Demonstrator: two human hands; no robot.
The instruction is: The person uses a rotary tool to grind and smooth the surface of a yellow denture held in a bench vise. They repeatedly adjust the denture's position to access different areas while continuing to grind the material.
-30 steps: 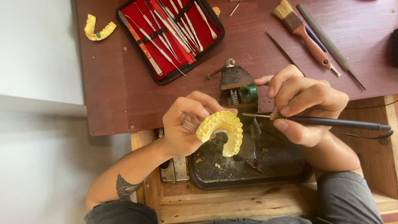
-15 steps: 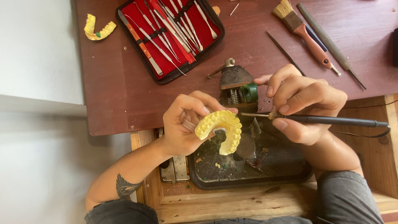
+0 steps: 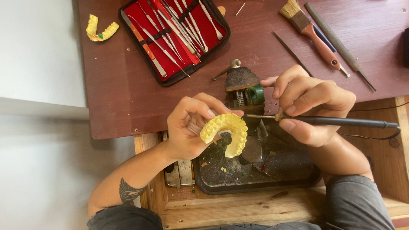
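Note:
My left hand (image 3: 191, 125) holds a yellow horseshoe-shaped dental cast (image 3: 228, 130) upright over a dark tray (image 3: 221, 181). My right hand (image 3: 313, 106) grips a black corded tool (image 3: 341, 122) like a pen; its thin metal tip points left and reaches the top of the cast. A small bench vise (image 3: 243, 85) with a green part stands just behind both hands.
A red-lined case of metal instruments (image 3: 174, 36) lies open on the brown table (image 3: 119, 98). A second yellow cast (image 3: 100, 30) sits at the far left. A brush (image 3: 311, 30), a file (image 3: 338, 42) and a thin rod (image 3: 292, 51) lie at the right.
Both hands stay almost in place. The cast has turned slightly in my left hand and the tool tip stays against its top.

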